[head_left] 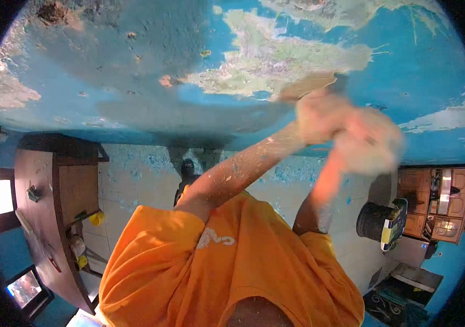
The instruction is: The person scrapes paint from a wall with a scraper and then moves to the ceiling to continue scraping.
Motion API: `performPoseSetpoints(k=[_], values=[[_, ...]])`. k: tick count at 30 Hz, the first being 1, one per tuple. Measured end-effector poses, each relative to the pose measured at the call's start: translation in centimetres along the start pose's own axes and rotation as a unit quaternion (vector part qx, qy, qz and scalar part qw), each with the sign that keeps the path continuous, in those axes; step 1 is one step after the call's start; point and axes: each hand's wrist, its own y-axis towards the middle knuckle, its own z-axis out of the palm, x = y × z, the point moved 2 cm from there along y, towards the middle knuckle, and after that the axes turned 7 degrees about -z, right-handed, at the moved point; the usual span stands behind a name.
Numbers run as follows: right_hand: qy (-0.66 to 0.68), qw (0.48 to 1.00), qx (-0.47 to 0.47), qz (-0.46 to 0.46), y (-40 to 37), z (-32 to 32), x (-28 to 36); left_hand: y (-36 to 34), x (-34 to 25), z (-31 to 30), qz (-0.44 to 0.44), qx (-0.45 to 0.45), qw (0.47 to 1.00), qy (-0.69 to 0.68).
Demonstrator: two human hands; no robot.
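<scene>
Against the peeling blue wall (428,65), my left hand (322,115) is closed beside a pale, bared patch (254,60). A thin brown, flat-edged shape shows just above its fingers; whether it is a blade or part of the wall is unclear. My right hand (371,140) is closed in a fist-like grip, lower and to the right, touching or overlapping the left. Motion blurs both hands, and what they grip is hidden. Specks of paint dust cover both forearms.
Blue flakes lie on the pale floor (129,185) along the wall's foot. A wooden table (39,218) stands at left with yellow items beside it. At right are a black bucket-like container (371,222), a wooden cabinet (453,201) and a dark metal-framed piece of furniture (390,308).
</scene>
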Motion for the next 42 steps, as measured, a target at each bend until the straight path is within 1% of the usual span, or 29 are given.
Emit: performPoseSetpoints(k=[1, 2, 3, 4, 6, 8, 10, 12, 14, 16, 17, 18, 20, 21, 22, 23, 24, 26, 28, 30, 31, 32, 34, 35, 37, 38, 39, 41, 42], values=[[0.225, 0.948, -0.182, 0.129, -1.6, 1.4, -1.6, -2.9, 0.8, 0.4, -0.053, 0.025, 0.998, 0.021], [0.429, 0.799, -0.341, 0.249, -2.5, 2.5, -2.6, -3.1, 1.0, 0.1, -0.112, 0.049, 0.991, 0.046], [0.437, 0.798, -0.336, 0.243, -1.7, 3.3, -3.3, -2.8, 0.7, 0.6, -0.092, -0.009, 0.996, 0.007], [0.432, 0.805, -0.342, 0.221, -1.8, 3.6, -3.1, -0.2, 0.3, 0.0, -0.093, -0.002, 0.996, 0.011], [0.405, 0.819, -0.354, 0.200, -2.8, 3.7, -1.7, 3.7, -1.9, -1.5, 0.027, 0.050, 0.997, 0.044], [0.392, 0.837, -0.354, 0.143, -1.7, 4.0, -1.3, 0.8, -0.1, -2.0, 0.009, 0.039, 0.999, 0.033], [0.387, 0.843, -0.356, 0.112, -1.5, 4.0, -0.8, -2.1, 1.6, -2.5, -0.096, 0.078, 0.990, 0.067], [0.357, 0.864, -0.340, 0.102, -2.0, 3.7, -0.2, -1.4, 1.5, -2.4, -0.089, 0.051, 0.991, 0.081], [0.322, 0.881, -0.331, 0.100, -2.9, 3.6, 0.9, 2.2, -0.9, -3.8, 0.044, 0.055, 0.994, 0.080], [0.285, 0.900, -0.320, 0.084, -2.8, 3.5, 1.6, 1.7, -0.4, -3.5, 0.038, 0.052, 0.997, 0.046], [0.199, 0.956, -0.200, 0.083, -0.1, 4.2, 1.5, -0.1, 0.7, -3.8, -0.002, 0.065, 0.996, 0.063], [0.199, 0.955, -0.204, 0.080, 0.0, 5.4, 1.2, -2.2, 1.6, -4.1, -0.046, 0.080, 0.993, 0.079], [0.218, 0.873, -0.341, 0.274, -2.2, 7.1, 0.6, -2.6, 1.5, -4.7, -0.098, 0.062, 0.991, 0.067], [-0.077, 0.980, -0.177, 0.051, -2.1, 6.1, 1.3, -2.3, 1.2, -4.7, -0.052, 0.057, 0.995, 0.070], [-0.072, 0.980, -0.179, 0.047, -0.8, 6.0, 1.7, -0.4, 0.9, -5.1, -0.009, 0.055, 0.996, 0.074], [0.129, 0.963, -0.235, -0.011, 0.7, 5.1, 3.2, 1.5, 0.0, -4.9, 0.049, 0.054, 0.995, 0.062], [0.323, 0.901, -0.282, -0.073, 1.5, 4.6, 4.1, 1.1, -0.2, -5.0, 0.041, 0.055, 0.996, 0.063], [0.323, 0.904, -0.274, -0.062, 0.7, 4.8, 4.1, 1.1, 0.1, -5.0, 0.065, 0.049, 0.995, 0.061], [0.320, 0.909, -0.266, -0.031, 0.4, 4.9, 4.4, 0.3, -0.7, -4.8, 0.043, 0.027, 0.996, 0.075], [0.087, 0.962, -0.255, -0.052, 1.8, 5.0, 4.9, 1.5, -0.7, -4.7, -0.013, 0.023, 0.998, 0.051], [0.088, 0.959, -0.261, -0.071, 2.4, 5.0, 4.7, 2.8, -1.2, -5.4, 0.037, 0.040, 0.998, 0.025], [0.135, 0.951, -0.275, -0.037, 2.4, 5.1, 4.2, 3.0, -0.7, -5.2, 0.048, 0.035, 0.998, 0.028], [0.224, 0.930, -0.289, 0.048, 1.4, 5.6, 3.7, 1.4, 0.2, -4.3, -0.019, 0.033, 0.999, 0.021], [0.267, 0.912, -0.299, 0.088, 1.0, 5.8, 3.4, 0.5, 0.8, -4.2, -0.101, 0.015, 0.994, 0.045], [0.354, 0.867, -0.306, 0.170, 0.7, 6.1, 2.4, -0.1, 0.7, -4.4, -0.077, 0.024, 0.996, 0.040], [0.359, 0.867, -0.301, 0.171, 0.5, 5.7, 2.3, 0.7, 0.4, -5.0, -0.063, 0.036, 0.997, 0.037], [0.325, 0.898, -0.257, 0.146, 0.0, 5.0, 2.9, 1.5, 0.0, -5.4, 0.006, 0.084, 0.995, 0.058], [0.256, 0.951, -0.154, 0.083, -0.3, 4.1, 3.6, 0.3, 0.3, -4.8, -0.014, 0.075, 0.996, 0.046], [0.255, 0.951, -0.155, 0.082, -0.4, 5.3, 2.8, -0.4, 0.6, -4.6, -0.023, 0.070, 0.997, 0.027]])
